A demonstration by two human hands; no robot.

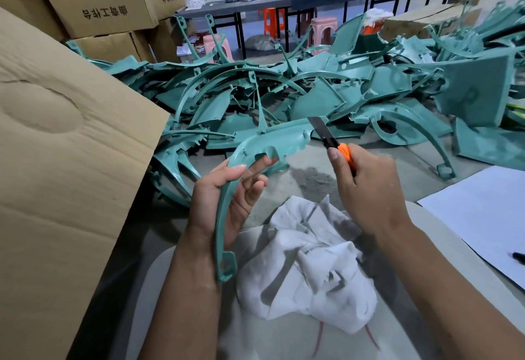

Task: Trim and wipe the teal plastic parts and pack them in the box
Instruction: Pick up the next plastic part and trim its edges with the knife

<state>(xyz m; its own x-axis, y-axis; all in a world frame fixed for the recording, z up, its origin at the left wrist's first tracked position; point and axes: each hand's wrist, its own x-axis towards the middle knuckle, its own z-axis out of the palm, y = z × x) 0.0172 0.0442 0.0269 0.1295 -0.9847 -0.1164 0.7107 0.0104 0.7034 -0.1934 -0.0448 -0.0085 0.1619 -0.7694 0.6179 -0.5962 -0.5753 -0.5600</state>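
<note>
While the left hand [224,197] grips a curved teal part [255,155], the right hand [366,186] grips a knife [331,138].
Its blade seems to touch the part's far edge; a white rag [309,268] lies below, more parts [312,86] piled beyond, box flap [62,143] left.

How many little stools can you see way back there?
3: an orange stool under the long table, a pink stool to its right, and another pink stool nearer, partly behind the teal parts. More may be hidden.
</note>
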